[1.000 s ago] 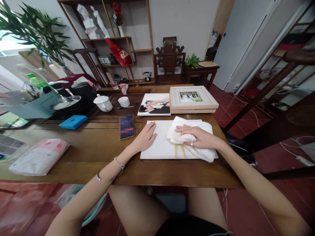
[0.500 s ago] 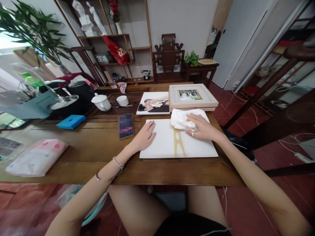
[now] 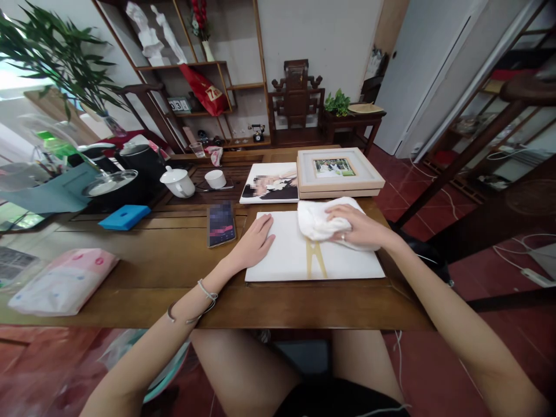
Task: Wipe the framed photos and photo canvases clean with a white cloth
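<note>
A white rectangular panel (image 3: 282, 260) lies flat near the table's front edge, with a yellowish A-shaped piece (image 3: 314, 259) on its upper face. My left hand (image 3: 255, 243) rests on the panel's left side, fingers stretched out and lying flat. On the right half, my right hand (image 3: 358, 227) grips a bunched white cloth (image 3: 315, 220) and presses it against the panel. The cloth covers the upper end of the A-shaped piece and part of the panel's far edge. Some of my right fingers are hidden in its folds.
Behind the panel lie a photo panel (image 3: 284, 174) and a wooden frame (image 3: 367, 168) holding a picture. A phone (image 3: 221, 223), lidded white cup (image 3: 178, 182), small bowl (image 3: 215, 179), blue block (image 3: 124, 217) and tissue pack (image 3: 63, 284) stand to the left.
My right hand and the cloth have moved a little toward me across the panel, covering more of the A-shaped piece. My left hand stays in place.
</note>
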Motion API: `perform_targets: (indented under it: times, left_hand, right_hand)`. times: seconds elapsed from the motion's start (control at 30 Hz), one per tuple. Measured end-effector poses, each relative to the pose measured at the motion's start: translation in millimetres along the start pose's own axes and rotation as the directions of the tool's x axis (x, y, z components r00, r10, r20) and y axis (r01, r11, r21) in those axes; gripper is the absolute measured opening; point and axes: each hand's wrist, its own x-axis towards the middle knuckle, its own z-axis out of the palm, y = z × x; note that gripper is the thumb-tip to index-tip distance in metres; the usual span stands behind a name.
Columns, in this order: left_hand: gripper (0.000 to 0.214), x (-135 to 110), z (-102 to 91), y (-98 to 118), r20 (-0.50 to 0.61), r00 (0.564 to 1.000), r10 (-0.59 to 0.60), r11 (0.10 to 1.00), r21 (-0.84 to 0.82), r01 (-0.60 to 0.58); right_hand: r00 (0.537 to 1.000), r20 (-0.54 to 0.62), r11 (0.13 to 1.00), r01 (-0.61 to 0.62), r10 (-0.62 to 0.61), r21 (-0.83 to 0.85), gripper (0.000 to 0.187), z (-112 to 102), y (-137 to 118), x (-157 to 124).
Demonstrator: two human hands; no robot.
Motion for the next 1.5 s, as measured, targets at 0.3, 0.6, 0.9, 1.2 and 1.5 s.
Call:
perform_targets:
  times: [0.3, 0.6, 0.9, 1.2, 1.5]
  left_hand:
    - [0.055, 1, -2.1, 2, 0.025, 1.0, -0.011, 1.0, 0.008, 0.011]
    - [0.054, 0, -2.1, 1, 0.024, 1.0, -0.011, 1.0, 0.012, 0.01]
    - [0.054, 0, -0.4, 0, 0.007, 1.0, -0.001, 1.0, 0.006, 0.001]
    - [0.053, -1, 0.9, -2, -0.006, 1.0, 0.006, 1.0, -0.007, -0.006]
    - [0.054, -1, 0.0, -1, 0.0, 1.0, -0.007, 1.0, -0.009, 0.007]
  right_hand:
    - [0.972, 0.207, 0.994, 0.104, -0.108, 0.029, 0.026, -16, -22, -12]
    - [0.979, 0.159, 0.963, 0.083, -0.127, 0.256, 0.029, 0, -30, -4]
    - [0.995, -0.075, 0.994, 0.073, -0.067, 0.08, 0.023, 15, -16, 10]
    - [0.949, 0.079, 0.944, 0.291, -0.306, 0.156, 0.024, 18, -40, 0]
    - [0.984, -0.176, 1.0, -0.026, 0.024, -0.009, 0.025, 9, 12, 11]
